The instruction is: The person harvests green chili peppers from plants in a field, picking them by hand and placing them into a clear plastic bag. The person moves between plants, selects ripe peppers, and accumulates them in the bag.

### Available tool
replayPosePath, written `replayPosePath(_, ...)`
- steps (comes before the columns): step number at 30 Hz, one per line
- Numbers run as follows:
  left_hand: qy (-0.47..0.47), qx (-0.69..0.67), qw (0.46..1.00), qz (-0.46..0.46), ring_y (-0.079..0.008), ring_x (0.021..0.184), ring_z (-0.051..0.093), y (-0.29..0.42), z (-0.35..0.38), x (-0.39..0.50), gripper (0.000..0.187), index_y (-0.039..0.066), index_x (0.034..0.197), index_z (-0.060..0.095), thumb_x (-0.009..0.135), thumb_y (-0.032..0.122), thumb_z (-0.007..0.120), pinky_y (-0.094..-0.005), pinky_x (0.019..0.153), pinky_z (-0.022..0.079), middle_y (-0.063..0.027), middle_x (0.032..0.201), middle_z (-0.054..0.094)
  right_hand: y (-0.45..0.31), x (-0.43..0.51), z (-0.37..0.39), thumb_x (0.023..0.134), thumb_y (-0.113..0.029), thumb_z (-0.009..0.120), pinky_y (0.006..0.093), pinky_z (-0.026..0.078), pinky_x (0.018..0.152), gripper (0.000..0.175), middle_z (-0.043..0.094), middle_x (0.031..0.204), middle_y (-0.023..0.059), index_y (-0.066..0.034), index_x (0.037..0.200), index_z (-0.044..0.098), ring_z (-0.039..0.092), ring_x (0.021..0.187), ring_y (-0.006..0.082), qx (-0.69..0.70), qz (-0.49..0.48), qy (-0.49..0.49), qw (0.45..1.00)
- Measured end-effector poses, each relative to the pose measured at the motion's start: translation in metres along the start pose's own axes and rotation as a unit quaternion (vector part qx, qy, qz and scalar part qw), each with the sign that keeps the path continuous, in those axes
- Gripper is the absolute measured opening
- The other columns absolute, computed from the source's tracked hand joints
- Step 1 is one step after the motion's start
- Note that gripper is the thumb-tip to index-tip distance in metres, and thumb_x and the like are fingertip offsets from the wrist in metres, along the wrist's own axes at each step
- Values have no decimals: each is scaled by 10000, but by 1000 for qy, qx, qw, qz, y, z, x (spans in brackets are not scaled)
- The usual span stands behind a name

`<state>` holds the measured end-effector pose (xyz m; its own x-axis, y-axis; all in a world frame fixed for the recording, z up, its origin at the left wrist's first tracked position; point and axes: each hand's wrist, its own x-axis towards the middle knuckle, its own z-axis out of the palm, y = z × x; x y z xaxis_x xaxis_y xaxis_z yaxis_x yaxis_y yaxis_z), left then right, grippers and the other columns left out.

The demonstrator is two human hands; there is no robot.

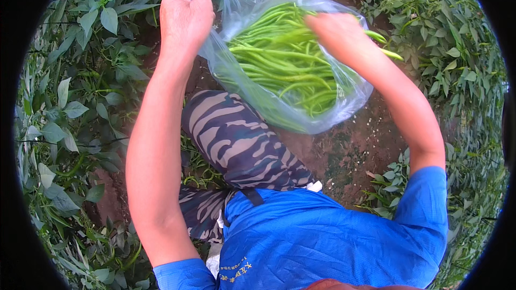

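A clear plastic bag (258,100) hangs wide open in front of me, filled with long green chili peppers (282,62). My left hand (187,16) pinches the bag's gathered rim at the upper left. Over the far right part of the opening is my right hand (338,28), blurred by motion and touching the heap of peppers. Its fingertips are hard to make out, so I cannot tell whether it grips any. Two or so pepper ends (391,54) stick out past the right wrist, at the bag's right side.
Leafy pepper plants (80,108) line the left, with thin dark cords running through them. More plants (435,44) stand along the right. Bare soil (354,157) runs between the rows. My bent knee in camouflage trousers (242,141) is close under the bag.
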<state>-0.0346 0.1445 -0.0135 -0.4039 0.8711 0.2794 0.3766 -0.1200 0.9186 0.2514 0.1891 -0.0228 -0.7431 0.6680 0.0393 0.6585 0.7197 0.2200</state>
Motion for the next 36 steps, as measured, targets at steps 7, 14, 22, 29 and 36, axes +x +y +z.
replayPosePath(7, -27, 146, 978, 146, -129, 733, 617, 42, -15, -28, 341, -27, 1135, 705, 1019, 284, 625, -303, 695, 505, -56, 791, 688, -61, 101, 125, 877, -477, 763, 478, 570, 909, 623, 687, 1209, 193, -56, 1296, 573, 678, 1122, 361, 181, 72, -26, 981)
replayPosePath(14, -311, 58, 937, 147, -345, 928, 724, 44, -128, -36, 290, -87, 1057, 693, 841, 106, 669, -395, 863, 569, -266, 997, 727, -26, 103, 140, 927, -376, 742, 433, 429, 1124, 744, 572, 1433, 252, 11, 1498, 461, 566, 1313, 358, 275, -16, -78, 958)
replayPosePath(22, -289, 227, 923, -119, -166, 951, 665, -110, -216, -121, 372, -55, 1186, 659, 1027, 280, 632, -342, 868, 537, -163, 1023, 723, -29, 36, 27, 1020, -146, 623, 429, 445, 1091, 336, 667, 1310, 222, -35, 1335, 658, 628, 1230, 350, 66, -104, -64, 990)
replayPosePath(29, -130, 132, 914, -360, -179, 880, 673, -165, -298, -218, 292, -30, 1168, 678, 1039, 222, 608, -342, 823, 539, -110, 984, 729, -131, 31, -66, 858, -89, 792, 383, 523, 793, 189, 712, 789, 155, 66, 945, 728, 696, 782, 272, 499, -66, -202, 840)
replayPosePath(36, 128, 244, 866, -417, -150, 765, 620, -260, -330, -383, 226, -33, 1029, 689, 1024, 180, 616, -334, 717, 526, -69, 816, 684, -190, 30, -63, 823, -183, 801, 335, 489, 643, 199, 713, 813, 109, -22, 863, 690, 620, 659, 214, 479, -136, -214, 840)
